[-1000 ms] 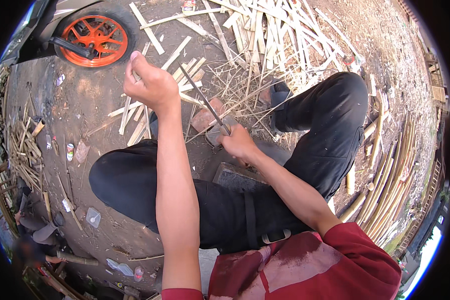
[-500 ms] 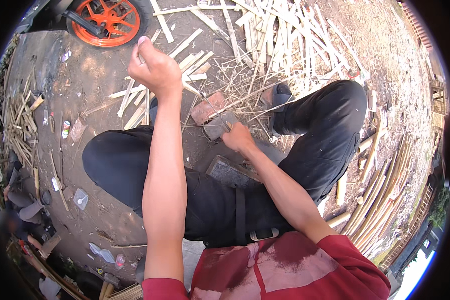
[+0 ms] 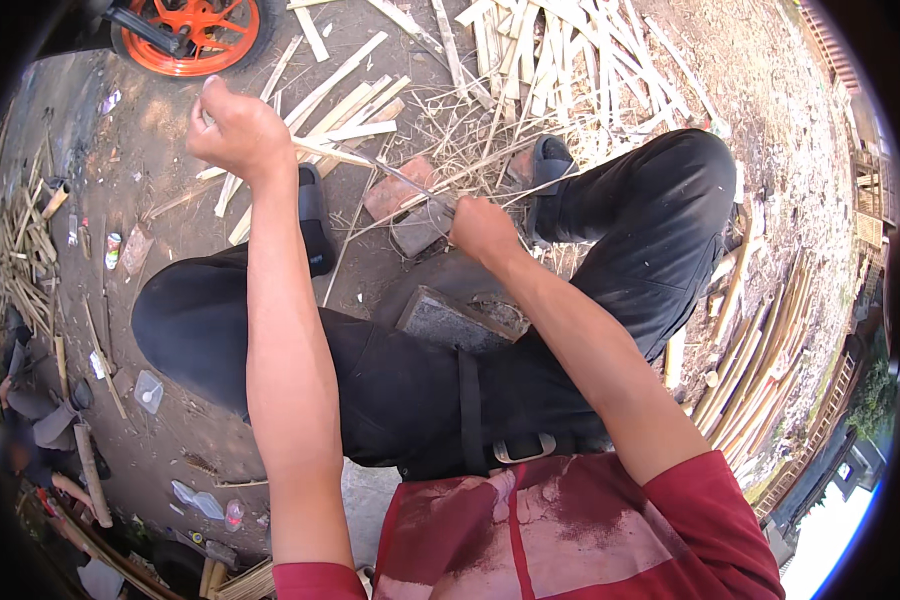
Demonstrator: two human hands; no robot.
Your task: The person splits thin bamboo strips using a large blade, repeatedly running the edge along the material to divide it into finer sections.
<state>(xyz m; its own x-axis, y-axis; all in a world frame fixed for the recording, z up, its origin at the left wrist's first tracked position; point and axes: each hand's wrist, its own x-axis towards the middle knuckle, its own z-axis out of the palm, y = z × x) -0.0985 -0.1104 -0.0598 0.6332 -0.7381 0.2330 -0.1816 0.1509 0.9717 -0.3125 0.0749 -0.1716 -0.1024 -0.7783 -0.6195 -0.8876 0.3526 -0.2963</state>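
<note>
My left hand (image 3: 235, 130) is raised at the upper left, its fingers closed around a pale bamboo strip (image 3: 332, 151). Part of that strip is hidden behind the wrist and shows again to its right. My right hand (image 3: 482, 228) grips a knife, its handle covered by the fingers. The knife's thin dark blade (image 3: 410, 185) points up and left, meeting the strip's right end; whether it cuts into the strip I cannot tell. Below the blade lie a reddish brick (image 3: 396, 190) and a grey block (image 3: 420, 232) on the ground, between my feet.
Split bamboo pieces (image 3: 560, 60) and thin shavings lie ahead. A motorbike wheel (image 3: 192, 35) with an orange rim stands at the upper left. Long bamboo strips (image 3: 760, 370) are stacked at right. A dark block (image 3: 450, 318) sits between my thighs. Another person (image 3: 50, 430) is at far left.
My left hand has moved left with the strip, while my right hand has risen slightly with the knife. More of the strip shows between them. The whole view has shifted a little.
</note>
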